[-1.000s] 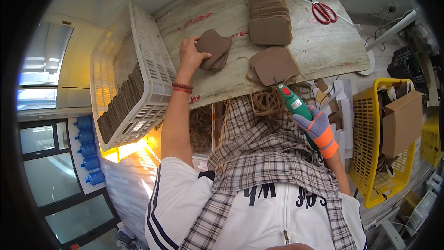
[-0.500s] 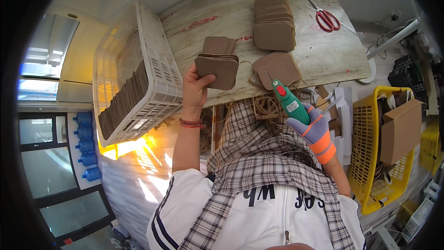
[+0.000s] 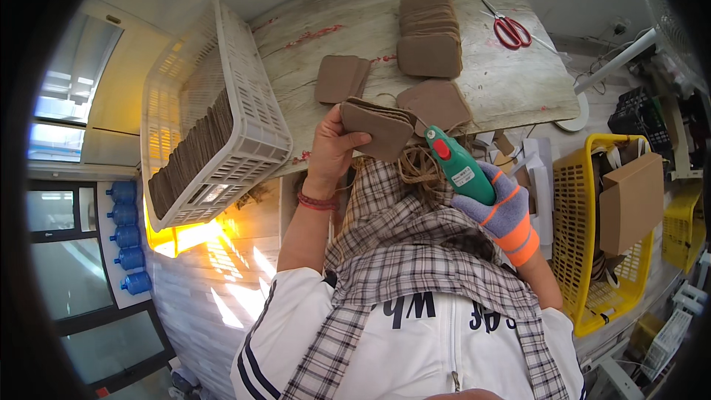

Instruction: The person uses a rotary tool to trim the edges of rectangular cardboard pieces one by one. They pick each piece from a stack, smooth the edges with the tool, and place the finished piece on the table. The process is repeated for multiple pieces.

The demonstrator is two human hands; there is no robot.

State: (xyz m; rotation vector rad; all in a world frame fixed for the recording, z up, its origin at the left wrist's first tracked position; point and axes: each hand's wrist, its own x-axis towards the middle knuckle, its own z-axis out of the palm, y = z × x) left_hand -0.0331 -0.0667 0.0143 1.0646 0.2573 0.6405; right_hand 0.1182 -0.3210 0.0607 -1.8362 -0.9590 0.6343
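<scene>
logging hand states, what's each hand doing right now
Left hand: closed, holding a stack of brown rounded squares.
Right hand: closed, holding a green handheld tool.

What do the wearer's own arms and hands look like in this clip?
The left hand is bare, with red bracelets at the wrist and a white sleeve with dark stripes higher up. The right hand wears a greyish-purple glove with orange lines and an orange cuff.

Pieces [image 3: 379, 133] are brown, tool [image 3: 464, 174] green, crate [image 3: 631, 122] perhaps black.
</scene>
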